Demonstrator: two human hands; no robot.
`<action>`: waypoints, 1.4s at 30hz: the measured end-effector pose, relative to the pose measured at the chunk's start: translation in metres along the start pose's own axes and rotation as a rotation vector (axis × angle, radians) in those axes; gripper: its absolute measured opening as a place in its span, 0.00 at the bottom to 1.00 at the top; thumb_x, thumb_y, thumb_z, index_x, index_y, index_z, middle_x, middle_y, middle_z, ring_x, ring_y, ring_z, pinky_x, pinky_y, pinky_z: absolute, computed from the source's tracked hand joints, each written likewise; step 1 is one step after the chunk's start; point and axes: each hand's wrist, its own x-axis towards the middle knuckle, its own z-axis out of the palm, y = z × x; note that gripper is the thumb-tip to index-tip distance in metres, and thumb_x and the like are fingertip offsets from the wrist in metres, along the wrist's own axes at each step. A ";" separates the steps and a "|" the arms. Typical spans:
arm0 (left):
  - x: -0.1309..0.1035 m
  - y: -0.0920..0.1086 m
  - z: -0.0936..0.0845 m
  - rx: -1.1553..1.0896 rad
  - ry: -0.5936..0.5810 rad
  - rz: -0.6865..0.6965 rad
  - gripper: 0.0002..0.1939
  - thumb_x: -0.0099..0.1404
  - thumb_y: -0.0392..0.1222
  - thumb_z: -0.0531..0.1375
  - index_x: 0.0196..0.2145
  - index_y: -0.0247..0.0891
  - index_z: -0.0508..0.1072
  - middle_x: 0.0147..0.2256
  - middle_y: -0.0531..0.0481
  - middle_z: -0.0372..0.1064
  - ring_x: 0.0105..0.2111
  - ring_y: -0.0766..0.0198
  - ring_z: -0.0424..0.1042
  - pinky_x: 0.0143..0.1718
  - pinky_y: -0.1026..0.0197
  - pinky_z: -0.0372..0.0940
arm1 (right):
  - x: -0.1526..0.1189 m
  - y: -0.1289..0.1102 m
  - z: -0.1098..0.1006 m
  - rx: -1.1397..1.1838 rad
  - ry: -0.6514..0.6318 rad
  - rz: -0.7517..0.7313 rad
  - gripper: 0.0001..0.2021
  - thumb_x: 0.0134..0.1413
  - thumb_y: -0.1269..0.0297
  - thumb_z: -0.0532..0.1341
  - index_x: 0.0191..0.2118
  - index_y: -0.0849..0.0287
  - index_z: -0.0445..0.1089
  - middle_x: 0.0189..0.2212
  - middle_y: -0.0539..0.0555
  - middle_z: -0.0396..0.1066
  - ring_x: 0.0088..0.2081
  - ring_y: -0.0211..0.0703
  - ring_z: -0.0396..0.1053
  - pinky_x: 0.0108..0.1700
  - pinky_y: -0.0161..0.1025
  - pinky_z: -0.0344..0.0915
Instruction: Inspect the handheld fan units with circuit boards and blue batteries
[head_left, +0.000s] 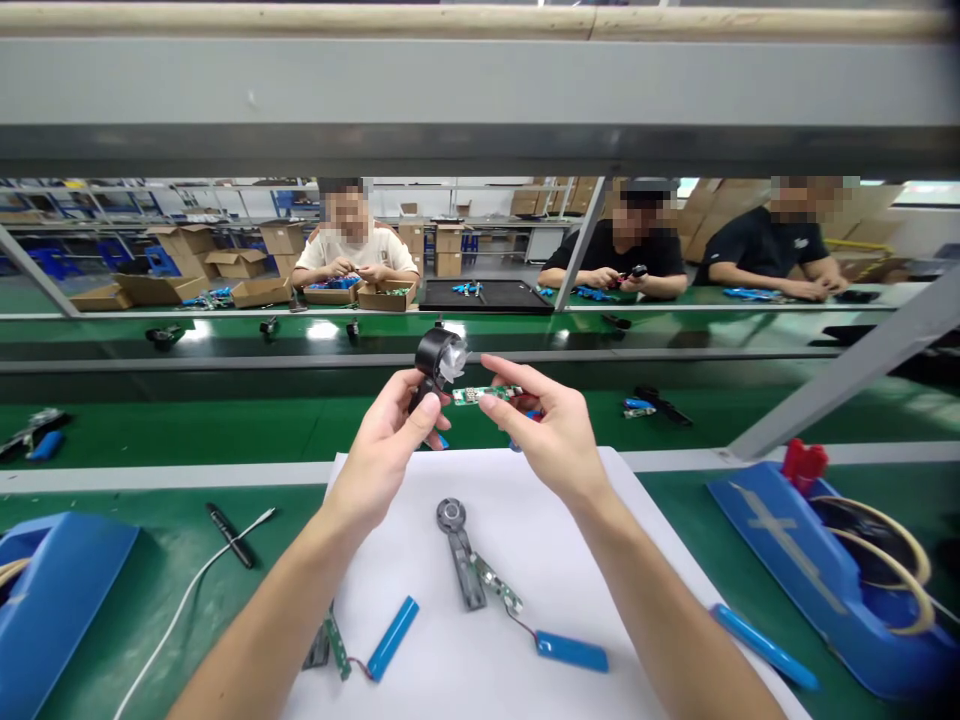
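Note:
My left hand (397, 420) is closed on a small black fan (435, 355) with clear blades, held above the far edge of a white sheet (442, 690). Just right of it, my right hand (544, 425) pinches a green circuit board (472, 395) with wires; a blue part shows partly behind the fingers. On the sheet below lies a grey fan housing (465, 560), with another circuit board (495, 582) wired to a blue battery (571, 650). A second blue battery (394, 638) lies left of them, wired to a board partly hidden by my left forearm.
Blue bins (817, 570) (60, 590) stand at both sides. A black pen (230, 535) and white cable (187, 590) lie left, a blue pen (765, 645) right. Fan parts (656, 405) rest beyond a metal rail. Several people work opposite; a slanted post (847, 370) rises right.

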 end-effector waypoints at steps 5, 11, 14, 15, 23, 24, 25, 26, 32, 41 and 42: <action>0.000 -0.004 0.002 0.049 -0.022 0.071 0.16 0.68 0.49 0.61 0.49 0.41 0.69 0.44 0.47 0.68 0.40 0.64 0.70 0.36 0.64 0.67 | 0.003 -0.002 -0.004 -0.009 -0.096 0.161 0.18 0.49 0.57 0.69 0.44 0.62 0.79 0.31 0.53 0.73 0.26 0.34 0.62 0.25 0.34 0.59; -0.002 -0.002 0.005 0.060 -0.017 0.104 0.15 0.67 0.48 0.62 0.49 0.40 0.71 0.44 0.46 0.70 0.42 0.62 0.71 0.37 0.64 0.67 | 0.004 -0.006 -0.006 0.177 -0.320 0.257 0.15 0.47 0.55 0.70 0.29 0.62 0.70 0.23 0.50 0.70 0.23 0.32 0.62 0.20 0.30 0.53; -0.003 -0.001 0.005 0.021 0.000 0.073 0.16 0.65 0.49 0.64 0.48 0.40 0.72 0.41 0.47 0.70 0.38 0.63 0.69 0.35 0.64 0.65 | 0.003 -0.006 -0.004 0.262 -0.374 0.273 0.16 0.48 0.55 0.70 0.30 0.62 0.68 0.25 0.52 0.72 0.24 0.33 0.66 0.18 0.28 0.53; -0.003 0.000 0.004 0.012 0.003 0.065 0.17 0.65 0.49 0.64 0.48 0.40 0.73 0.39 0.48 0.70 0.37 0.64 0.68 0.35 0.65 0.65 | 0.003 -0.005 -0.004 0.287 -0.390 0.286 0.16 0.49 0.55 0.70 0.31 0.62 0.67 0.26 0.53 0.73 0.24 0.34 0.67 0.17 0.27 0.52; -0.002 0.008 -0.001 0.038 -0.014 -0.023 0.19 0.62 0.50 0.67 0.47 0.37 0.74 0.36 0.50 0.68 0.30 0.68 0.64 0.33 0.65 0.62 | 0.002 -0.003 -0.004 0.412 -0.626 0.433 0.16 0.53 0.58 0.68 0.42 0.63 0.70 0.32 0.56 0.78 0.24 0.35 0.72 0.16 0.27 0.50; -0.003 0.009 -0.001 0.040 -0.022 -0.038 0.19 0.61 0.50 0.67 0.46 0.37 0.74 0.35 0.50 0.68 0.30 0.68 0.64 0.33 0.65 0.62 | 0.002 -0.004 -0.004 0.396 -0.636 0.435 0.14 0.53 0.59 0.68 0.41 0.63 0.71 0.32 0.57 0.78 0.24 0.35 0.72 0.16 0.27 0.50; -0.003 0.010 -0.001 0.035 -0.031 -0.049 0.20 0.60 0.50 0.68 0.45 0.36 0.75 0.35 0.50 0.68 0.31 0.68 0.65 0.33 0.65 0.63 | 0.001 -0.005 -0.003 0.385 -0.637 0.435 0.12 0.53 0.61 0.67 0.39 0.64 0.71 0.32 0.57 0.78 0.24 0.35 0.72 0.16 0.27 0.50; -0.003 0.011 -0.001 0.024 -0.039 -0.056 0.20 0.59 0.51 0.69 0.45 0.36 0.75 0.35 0.50 0.68 0.32 0.67 0.66 0.34 0.65 0.63 | 0.001 -0.005 -0.003 0.384 -0.630 0.436 0.10 0.53 0.62 0.67 0.36 0.64 0.71 0.31 0.57 0.78 0.24 0.35 0.72 0.16 0.27 0.50; -0.003 0.016 -0.001 -0.075 -0.083 -0.128 0.17 0.59 0.50 0.69 0.41 0.36 0.77 0.31 0.51 0.69 0.30 0.68 0.66 0.31 0.66 0.60 | -0.003 -0.001 0.007 0.630 -0.709 0.547 0.09 0.47 0.63 0.65 0.32 0.60 0.65 0.23 0.51 0.75 0.16 0.35 0.67 0.14 0.27 0.49; -0.005 0.017 -0.003 -0.315 -0.185 -0.179 0.08 0.62 0.42 0.67 0.37 0.35 0.77 0.32 0.47 0.72 0.30 0.67 0.67 0.27 0.66 0.58 | -0.019 0.004 0.017 0.584 -0.572 0.678 0.16 0.54 0.46 0.54 0.34 0.55 0.59 0.23 0.46 0.73 0.08 0.25 0.43 0.12 0.29 0.42; -0.005 0.016 -0.003 -0.326 -0.195 -0.169 0.07 0.64 0.41 0.66 0.37 0.34 0.77 0.32 0.46 0.73 0.30 0.67 0.68 0.28 0.66 0.59 | -0.021 0.007 0.017 0.552 -0.538 0.686 0.18 0.56 0.43 0.51 0.35 0.54 0.59 0.25 0.47 0.74 0.08 0.24 0.41 0.12 0.29 0.40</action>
